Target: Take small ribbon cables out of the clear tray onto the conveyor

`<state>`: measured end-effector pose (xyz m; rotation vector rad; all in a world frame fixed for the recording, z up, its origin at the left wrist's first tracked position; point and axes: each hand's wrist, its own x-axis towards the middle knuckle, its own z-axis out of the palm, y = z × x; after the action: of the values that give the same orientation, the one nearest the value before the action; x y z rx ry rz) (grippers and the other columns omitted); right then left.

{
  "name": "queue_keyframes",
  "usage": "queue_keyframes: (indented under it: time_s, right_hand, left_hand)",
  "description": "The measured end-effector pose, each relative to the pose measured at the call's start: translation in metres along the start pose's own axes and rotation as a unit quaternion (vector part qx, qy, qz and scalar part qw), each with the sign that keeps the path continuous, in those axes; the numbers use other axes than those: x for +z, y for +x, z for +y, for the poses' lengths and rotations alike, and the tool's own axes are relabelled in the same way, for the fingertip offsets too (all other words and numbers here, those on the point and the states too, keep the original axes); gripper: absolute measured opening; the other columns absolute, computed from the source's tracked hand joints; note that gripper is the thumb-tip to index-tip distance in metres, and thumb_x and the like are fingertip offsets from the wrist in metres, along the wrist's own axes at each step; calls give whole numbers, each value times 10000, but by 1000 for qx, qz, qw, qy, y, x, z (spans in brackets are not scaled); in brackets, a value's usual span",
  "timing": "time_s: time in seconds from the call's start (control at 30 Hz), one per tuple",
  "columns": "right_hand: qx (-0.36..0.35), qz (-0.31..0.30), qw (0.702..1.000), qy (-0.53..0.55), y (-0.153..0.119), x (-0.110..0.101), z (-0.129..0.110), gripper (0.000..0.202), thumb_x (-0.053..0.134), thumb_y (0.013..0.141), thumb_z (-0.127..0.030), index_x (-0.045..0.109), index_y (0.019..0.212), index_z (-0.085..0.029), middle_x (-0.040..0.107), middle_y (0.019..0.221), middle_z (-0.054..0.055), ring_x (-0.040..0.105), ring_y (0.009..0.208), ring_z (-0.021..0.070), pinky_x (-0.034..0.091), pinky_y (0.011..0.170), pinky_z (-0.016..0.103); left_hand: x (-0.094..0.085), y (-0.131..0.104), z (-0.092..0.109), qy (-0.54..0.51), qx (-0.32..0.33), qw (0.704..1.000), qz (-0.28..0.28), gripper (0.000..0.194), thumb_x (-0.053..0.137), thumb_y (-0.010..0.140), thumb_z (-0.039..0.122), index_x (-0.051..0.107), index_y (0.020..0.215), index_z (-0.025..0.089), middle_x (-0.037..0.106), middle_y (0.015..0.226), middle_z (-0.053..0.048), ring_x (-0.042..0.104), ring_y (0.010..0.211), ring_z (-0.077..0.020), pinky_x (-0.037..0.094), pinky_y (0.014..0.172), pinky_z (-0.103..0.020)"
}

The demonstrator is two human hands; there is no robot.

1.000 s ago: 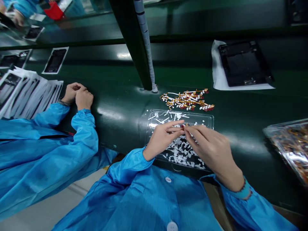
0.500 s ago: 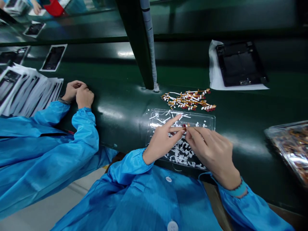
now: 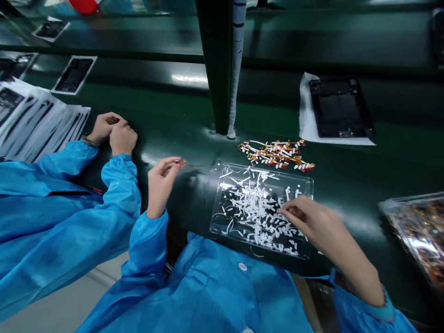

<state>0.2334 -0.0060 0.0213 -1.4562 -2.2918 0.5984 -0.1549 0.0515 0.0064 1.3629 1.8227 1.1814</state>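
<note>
Basically, head view: left hand (image 3: 160, 186) has a thin amber strip (image 3: 184, 163), fingers pinched narrow on its left end. Strip sticks out to the right of those fingers, long axis running roughly crosswise, free end pointing toward the far left corner of the clear tray (image 3: 215, 212). Left hand is the near one; right hand (image 3: 317, 222) is well apart, on the other side. Strip lies left of the right fingers and somewhat farther out, with much of the tray's width between. Right fingers close to a narrow gap above the white scraps (image 3: 256, 208) in the tray; can't tell if they hold or touch one. Pile of amber strips (image 3: 277, 155) on the table (image 3: 194, 138): right of the left fingers, beyond the right ones, just past the tray's far edge. Filled clear tray (image 3: 416, 231) sits right of the right fingers, apart.
</note>
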Motion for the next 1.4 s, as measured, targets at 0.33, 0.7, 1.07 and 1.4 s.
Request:
queue_keyframes:
  time_s: [0.33,0.7,1.07,1.4]
  right_hand:
    - [15,20,984,-178,123,-12,64,404,459,1047,-438,732,1126,-152,681,981,129,594,724,194,344,571,320]
    - [62,15,997,-39,165,-5,82,157,679,901,-293,715,849,-149,662,940,85,536,665,110,396,632,283]
    - [165,170,951,197,99,-35,39,258,733,891,-378,771,1014,-154,682,723,70,540,556,126,436,516,305]
    - [168,81,929,320,14,4,-21,205,744,876,-430,777,900,-230,737,810,44,638,630,162,530,542,270]
  left_hand:
    - [-45,14,-75,214,-9,969,123,475,655,887,274,625,1352,183,600,1318,-122,626,695,-98,576,841,-316]
    - [-15,-19,-52,162,31,980,109,253,618,940,245,714,1159,162,596,1175,-79,622,751,-101,517,640,-222]
    - [56,-46,33,-119,33,982,-142,166,628,974,283,752,1050,202,705,931,-37,664,728,-113,538,679,-244]
    - [121,-65,89,-202,74,935,-283,143,721,921,313,784,947,188,771,944,-63,707,885,-164,582,783,-279]
